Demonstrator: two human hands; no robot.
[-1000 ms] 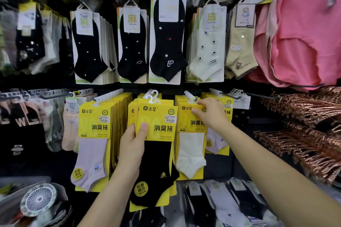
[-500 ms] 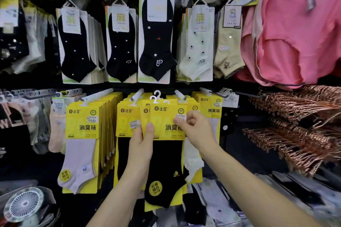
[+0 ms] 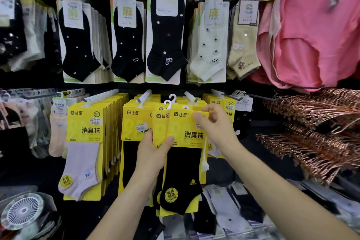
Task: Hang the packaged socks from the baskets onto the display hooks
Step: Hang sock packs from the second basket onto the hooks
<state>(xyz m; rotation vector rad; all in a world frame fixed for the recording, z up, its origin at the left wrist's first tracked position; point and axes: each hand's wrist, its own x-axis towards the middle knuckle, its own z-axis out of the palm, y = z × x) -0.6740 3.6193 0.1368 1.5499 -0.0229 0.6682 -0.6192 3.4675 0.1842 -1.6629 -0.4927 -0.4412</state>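
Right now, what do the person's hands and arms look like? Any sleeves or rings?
The left hand and right hand are bare: no gloves, rings, watch or bracelets show. Both forearms are bare too, with no sleeve in view.

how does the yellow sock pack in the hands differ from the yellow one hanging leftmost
The held pack's sock is black; the leftmost pack's is pale lilac. The held pack is gripped by the left hand and pinched by the right hand; the leftmost pack hangs on its hook. Both share the same yellow card.
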